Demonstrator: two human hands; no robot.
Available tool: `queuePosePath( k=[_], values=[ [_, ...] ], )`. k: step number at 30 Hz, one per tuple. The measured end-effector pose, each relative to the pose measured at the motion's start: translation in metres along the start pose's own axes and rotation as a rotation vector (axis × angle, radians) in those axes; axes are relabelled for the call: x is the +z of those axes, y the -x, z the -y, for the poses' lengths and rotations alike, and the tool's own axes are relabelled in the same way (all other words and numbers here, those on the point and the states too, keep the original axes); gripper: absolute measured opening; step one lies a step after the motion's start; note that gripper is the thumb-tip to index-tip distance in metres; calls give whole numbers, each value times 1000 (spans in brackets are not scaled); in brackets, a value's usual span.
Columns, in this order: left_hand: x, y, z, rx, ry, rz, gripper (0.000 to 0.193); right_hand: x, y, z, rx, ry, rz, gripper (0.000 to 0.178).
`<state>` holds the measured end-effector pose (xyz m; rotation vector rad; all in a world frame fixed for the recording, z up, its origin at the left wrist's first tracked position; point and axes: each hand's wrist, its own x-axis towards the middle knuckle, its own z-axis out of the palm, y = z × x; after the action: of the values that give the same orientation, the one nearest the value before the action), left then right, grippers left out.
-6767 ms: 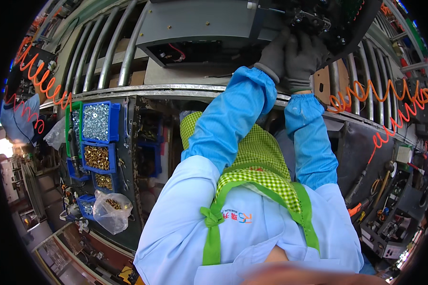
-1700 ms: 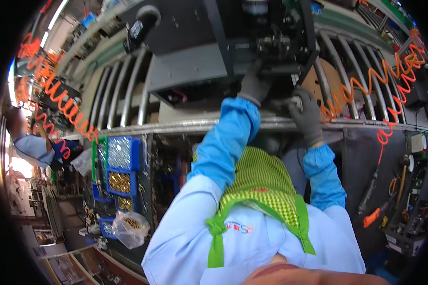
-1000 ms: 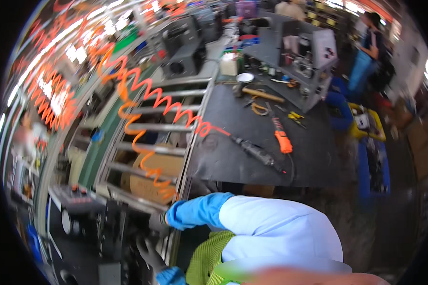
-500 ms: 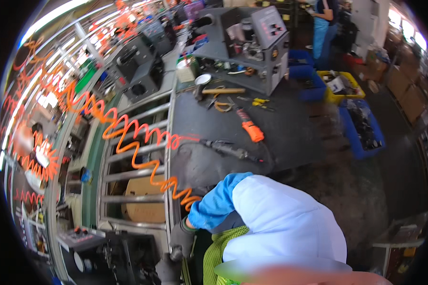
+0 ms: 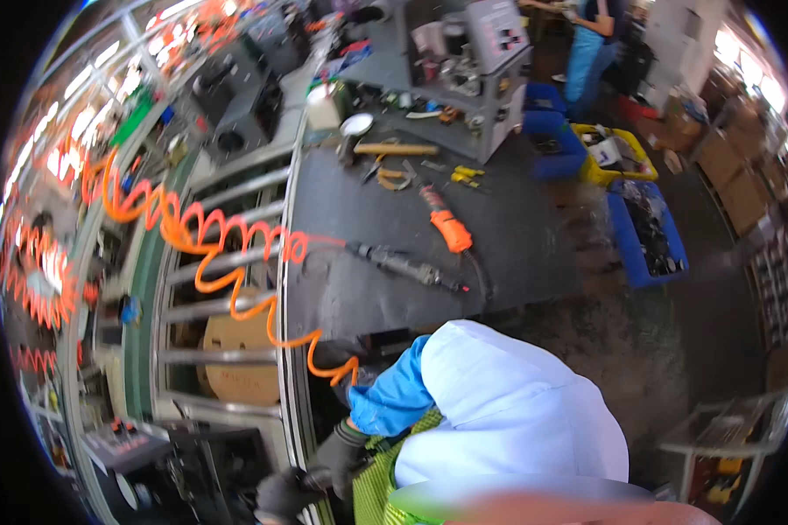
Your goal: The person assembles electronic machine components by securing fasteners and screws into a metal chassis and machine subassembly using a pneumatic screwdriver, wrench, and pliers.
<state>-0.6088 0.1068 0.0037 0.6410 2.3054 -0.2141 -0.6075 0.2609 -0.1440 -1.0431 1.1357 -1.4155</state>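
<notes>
Both my hands wear dark grey gloves and are low at the left, beside the metal rail of a roller conveyor [image 5: 291,411]. My right hand [image 5: 340,453] reaches down from a blue sleeve, its fingers curled closed. Just below and left of it, my left hand [image 5: 284,495] is also closed. A small dark piece seems to lie between the gloves, too unclear to name. An orange coiled hose [image 5: 236,293] crosses the rollers and ends close by my right sleeve. On the dark bench [image 5: 534,262] rest a slim air tool [image 5: 403,265] and an orange-handled power tool [image 5: 451,229].
Farther back on the bench are a wooden-handled hammer [image 5: 394,150], yellow-handled pliers [image 5: 467,175] and a white bowl [image 5: 356,124]. A grey machine [image 5: 499,52] stands behind. Blue bins [image 5: 626,254] and a yellow bin [image 5: 648,171] sit at right. Another person [image 5: 587,61] stands far back.
My view has shifted, so the bench and conveyor appear farther left. Both gloved hands stay close together and closed, now a little farther left and lower in the picture.
</notes>
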Motion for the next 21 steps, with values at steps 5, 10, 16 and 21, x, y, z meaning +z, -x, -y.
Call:
queuePosePath(
  k=[5,10,16,21],
  values=[
    [-40,-13,31,287,531,-757,28,-22,14,-4,-99,137,-438,26],
    [-32,32,44,-171,140,-1230,31,-24,21,-1,1,-507,-612,23],
    [-9,19,49,-351,57,-1101,31,-32,-10,32,67,-561,-542,32],
    [9,2,64,-515,-49,-1175,50,-43,-54,36,66,-609,-601,33]
  ],
)
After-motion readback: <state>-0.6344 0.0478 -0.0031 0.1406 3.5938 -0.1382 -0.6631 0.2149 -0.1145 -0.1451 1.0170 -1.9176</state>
